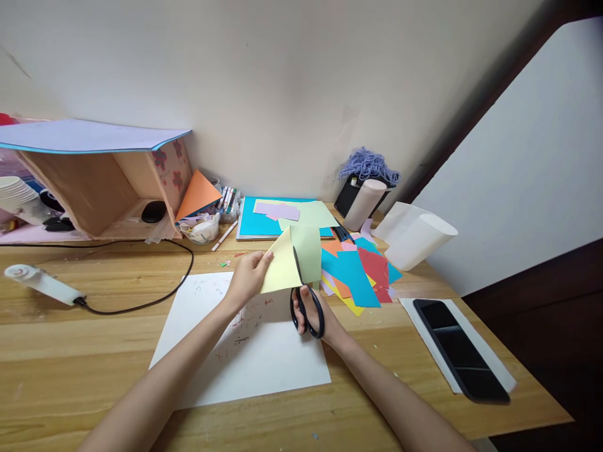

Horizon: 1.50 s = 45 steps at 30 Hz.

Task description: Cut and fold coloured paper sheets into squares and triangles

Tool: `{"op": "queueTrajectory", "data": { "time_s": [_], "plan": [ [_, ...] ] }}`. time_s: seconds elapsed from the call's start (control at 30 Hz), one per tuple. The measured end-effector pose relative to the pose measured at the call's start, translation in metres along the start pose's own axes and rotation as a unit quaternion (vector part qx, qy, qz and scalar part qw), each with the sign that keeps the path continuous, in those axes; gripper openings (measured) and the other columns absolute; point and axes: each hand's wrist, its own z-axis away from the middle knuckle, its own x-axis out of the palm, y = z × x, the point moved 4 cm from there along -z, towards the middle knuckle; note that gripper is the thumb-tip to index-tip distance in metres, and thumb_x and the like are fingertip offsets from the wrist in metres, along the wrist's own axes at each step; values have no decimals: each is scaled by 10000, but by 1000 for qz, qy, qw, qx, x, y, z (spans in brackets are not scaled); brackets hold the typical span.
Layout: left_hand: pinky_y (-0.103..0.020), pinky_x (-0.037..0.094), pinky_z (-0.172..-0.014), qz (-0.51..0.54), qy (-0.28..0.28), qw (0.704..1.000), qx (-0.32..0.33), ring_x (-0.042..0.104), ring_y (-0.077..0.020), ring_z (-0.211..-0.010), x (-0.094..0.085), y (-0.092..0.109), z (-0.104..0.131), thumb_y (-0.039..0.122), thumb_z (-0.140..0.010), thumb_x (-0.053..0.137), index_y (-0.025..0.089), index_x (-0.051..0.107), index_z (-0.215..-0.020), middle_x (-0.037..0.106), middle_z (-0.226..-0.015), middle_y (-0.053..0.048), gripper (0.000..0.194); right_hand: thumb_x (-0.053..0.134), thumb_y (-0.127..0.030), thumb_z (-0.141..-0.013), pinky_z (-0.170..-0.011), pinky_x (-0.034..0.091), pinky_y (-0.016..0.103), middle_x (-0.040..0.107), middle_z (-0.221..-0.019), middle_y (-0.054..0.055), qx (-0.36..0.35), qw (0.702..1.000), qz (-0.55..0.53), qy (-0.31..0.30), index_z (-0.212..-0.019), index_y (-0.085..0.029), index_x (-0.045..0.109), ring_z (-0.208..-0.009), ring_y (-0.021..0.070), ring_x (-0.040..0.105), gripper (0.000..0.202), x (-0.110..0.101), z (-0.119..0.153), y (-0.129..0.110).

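Pinches a pale yellow paper (281, 267) by its left side in the left hand (247, 276), closed firmly on it, with the thumb on the near face and the other fingers mostly hidden. Grips black scissors (301, 301) in the right hand (315, 306), with the fingers curled shut around the handle loops. Has a blade across the front of the paper, beside a pale green piece (308, 251); cannot tell the opening of the blades. Holds both paper and scissors raised above the far edge of a white sheet (273, 370) with small reddish and dark marks, on a wooden desk (47, 351).

Has coloured scraps (355, 276) just to the right, in blue, red, orange and yellow, and a phone (461, 351) farther right. Shows, beyond the paper, a blue stack (249, 220) topped with purple and green pieces, near a loose marker (225, 236). Includes, at far left, an open box (103, 188) and a white device (44, 287) on a black cable (113, 312).
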Motion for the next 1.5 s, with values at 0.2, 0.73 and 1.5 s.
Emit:
{"op": "queueTrajectory", "data": {
  "time_s": [0.2, 0.73, 1.5],
  "plan": [
    [-201, 250, -461, 14, 3, 1000, -5, 351, -93, -514, 2, -3, -1, 472, -789, 408, 152, 464, -573, 409, -546, 32, 390, 376, -742, -655, -263, 309, 164, 350, -356, -96, 18, 1000, -20, 14, -657, -195, 375, -251, 61, 359, 548, 1, 1, -5],
    [-216, 320, -509, 20, -40, 999, -19, 484, -142, -590, -12, -5, -5, 509, -792, 388, 140, 558, -687, 565, -649, -6, 419, 406, -739, -638, -257, 323, 159, 335, -381, -103, 29, 999, 1, -22, -664, -189, 386, -266, 48, 338, 551, 10, 8, -5],
    [-229, 283, -514, -32, 32, 999, 30, 436, -127, -559, -3, 4, 4, 422, -824, 370, 156, 498, -601, 516, -588, 11, 371, 319, -749, -677, -275, 326, 169, 364, -356, -86, 28, 999, -5, -44, -656, -184, 397, -257, 75, 392, 571, 18, 12, -1]
  ]
}}
